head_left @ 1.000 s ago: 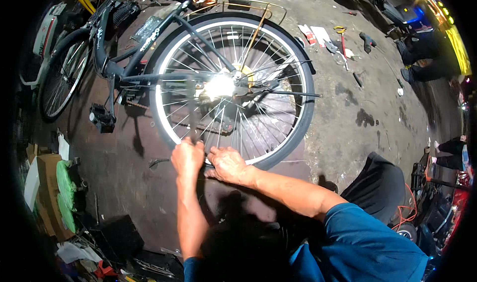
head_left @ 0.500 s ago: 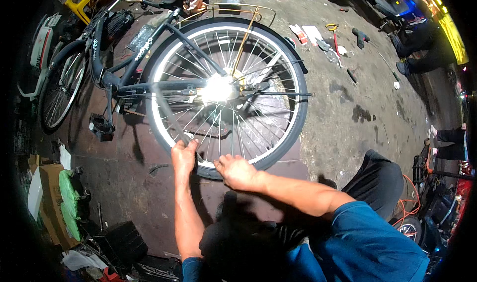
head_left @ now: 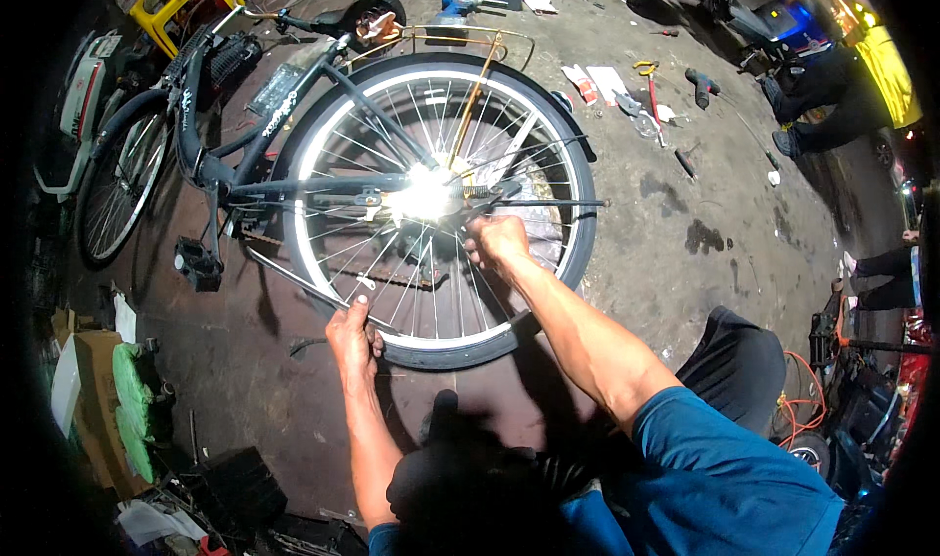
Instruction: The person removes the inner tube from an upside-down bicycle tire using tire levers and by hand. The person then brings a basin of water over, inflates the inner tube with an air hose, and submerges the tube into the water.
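Observation:
A dark-framed bicycle (head_left: 257, 145) lies on its side, its rear wheel (head_left: 460, 343) in front of me. A bright light glares at the hub and washes out detail there. At the near left of the rim, my left hand (head_left: 354, 339) is closed, thumb up, around the end of a thin silvery strip (head_left: 294, 275) that runs back toward the frame. My right hand (head_left: 499, 243) reaches over the spokes just right of the hub, its fingers curled. What they grip, if anything, is hidden. A black rod (head_left: 553, 203) sticks out beside it.
A red-handled tool (head_left: 652, 91), a dark power tool (head_left: 701, 86) and a blue drill (head_left: 458, 6) lie on the ground beyond. To the left are cardboard (head_left: 98, 390) and a green bundle (head_left: 132, 399). A person in yellow (head_left: 889, 71) is at the far right.
My right hand has moved from the near rim up to the hub area. The strip at my left hand has swung down from across the spokes to the wheel's left side.

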The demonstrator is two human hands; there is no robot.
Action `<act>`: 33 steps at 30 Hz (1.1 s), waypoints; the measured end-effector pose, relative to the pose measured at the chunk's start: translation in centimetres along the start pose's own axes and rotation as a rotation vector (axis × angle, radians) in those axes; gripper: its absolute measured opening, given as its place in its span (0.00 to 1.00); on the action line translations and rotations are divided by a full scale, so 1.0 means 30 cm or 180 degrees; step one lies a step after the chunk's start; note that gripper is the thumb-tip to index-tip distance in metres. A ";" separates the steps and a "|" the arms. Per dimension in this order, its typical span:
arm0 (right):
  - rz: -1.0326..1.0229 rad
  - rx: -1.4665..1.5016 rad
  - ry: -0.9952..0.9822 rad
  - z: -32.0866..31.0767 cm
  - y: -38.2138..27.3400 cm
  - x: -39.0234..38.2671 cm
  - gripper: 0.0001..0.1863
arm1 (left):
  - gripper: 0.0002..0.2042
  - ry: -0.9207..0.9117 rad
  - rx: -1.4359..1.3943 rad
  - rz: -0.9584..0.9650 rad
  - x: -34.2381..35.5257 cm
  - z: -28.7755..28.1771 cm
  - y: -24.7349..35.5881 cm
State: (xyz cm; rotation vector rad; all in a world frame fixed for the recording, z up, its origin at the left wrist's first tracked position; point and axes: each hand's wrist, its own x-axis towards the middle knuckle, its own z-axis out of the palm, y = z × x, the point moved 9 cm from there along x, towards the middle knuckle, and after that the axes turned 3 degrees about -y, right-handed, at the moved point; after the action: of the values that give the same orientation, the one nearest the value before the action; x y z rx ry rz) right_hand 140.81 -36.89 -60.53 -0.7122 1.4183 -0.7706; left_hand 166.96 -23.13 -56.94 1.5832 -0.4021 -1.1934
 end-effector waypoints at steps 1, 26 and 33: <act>0.0190 0.0233 -0.0191 0.022 0.013 -0.015 0.06 | 0.15 -0.0005 -0.0010 0.0007 -0.002 -0.003 -0.006; -0.3053 -0.3945 -0.1651 0.591 0.259 -0.687 0.08 | 0.12 0.1792 0.0931 0.1612 -0.320 -0.541 -0.011; -0.2630 -0.3419 -0.1274 0.611 0.099 -0.396 0.17 | 0.12 0.1150 -0.0152 0.1165 -0.328 -0.413 0.010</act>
State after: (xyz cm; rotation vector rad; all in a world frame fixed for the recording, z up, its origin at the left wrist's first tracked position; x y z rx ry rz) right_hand 159.24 -25.90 -55.43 -2.2344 1.0623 -0.3534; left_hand 173.12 -9.19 -52.70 1.5627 -0.4009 -0.6201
